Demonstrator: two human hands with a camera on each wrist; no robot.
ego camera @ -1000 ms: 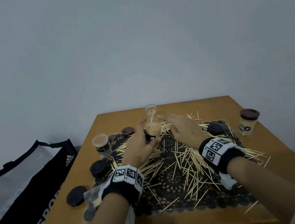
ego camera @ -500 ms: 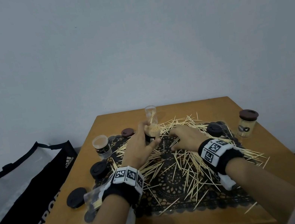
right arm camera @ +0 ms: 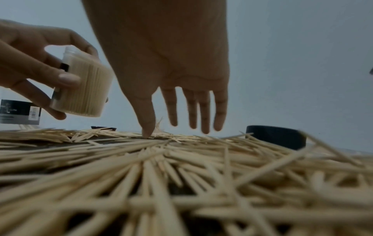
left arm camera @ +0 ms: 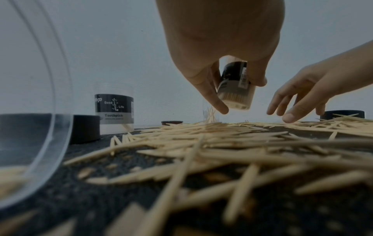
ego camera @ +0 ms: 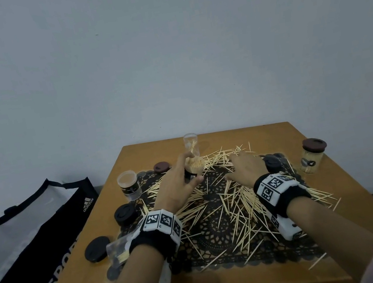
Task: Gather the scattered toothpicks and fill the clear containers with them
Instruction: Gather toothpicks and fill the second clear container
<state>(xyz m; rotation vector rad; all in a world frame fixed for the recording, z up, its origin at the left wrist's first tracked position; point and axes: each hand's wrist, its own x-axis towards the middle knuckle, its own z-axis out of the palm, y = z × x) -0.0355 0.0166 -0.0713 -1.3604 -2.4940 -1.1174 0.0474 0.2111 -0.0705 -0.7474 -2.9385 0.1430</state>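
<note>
Your left hand [ego camera: 176, 188] grips a full jar [ego camera: 193, 166], tilted, above the far part of the mat [ego camera: 211, 231], while your right hand [ego camera: 245, 168], fingers straight and spread, touches the loose toothpicks [ego camera: 236, 204] strewn across the mat, just right of the jar.
</note>
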